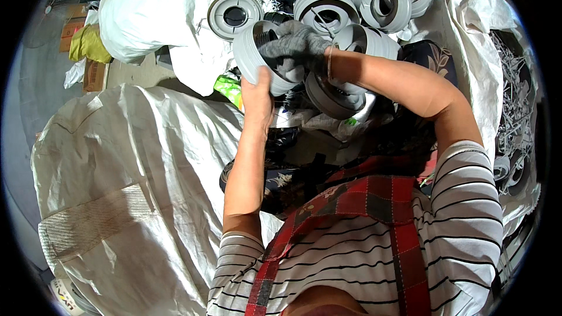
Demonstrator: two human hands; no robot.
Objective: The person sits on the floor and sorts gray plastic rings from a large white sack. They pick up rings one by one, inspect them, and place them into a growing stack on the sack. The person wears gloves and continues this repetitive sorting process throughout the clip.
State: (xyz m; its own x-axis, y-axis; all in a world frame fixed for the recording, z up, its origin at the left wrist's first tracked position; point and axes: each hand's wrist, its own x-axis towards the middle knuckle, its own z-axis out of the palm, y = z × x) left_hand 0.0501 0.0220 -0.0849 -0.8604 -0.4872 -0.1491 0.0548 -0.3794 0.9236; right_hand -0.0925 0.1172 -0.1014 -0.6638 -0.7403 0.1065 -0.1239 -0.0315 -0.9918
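My left hand (257, 89) is bare and closed on the near left side of a light grey plastic ring (246, 55), which it holds tilted. My right hand (295, 44), in a grey knitted glove, lies across the ring's opening with its fingers curled. Whatever those fingers grip is hidden. Just beyond, several similar grey plastic fittings lie in a heap, among them a wide stepped one (325, 9) with a thin grey strip across it. Another fitting (336, 102) rests below my right wrist. A flatter round one (235, 16) sits apart at the left.
A large white woven sack (140, 158) spreads along my left, and a stuffed white bag (152, 11) stands beyond it. To the right, an open white sack (474, 17) holds many thin grey plastic strips (512, 111). A yellow bag (89, 44) and cardboard boxes stand far left.
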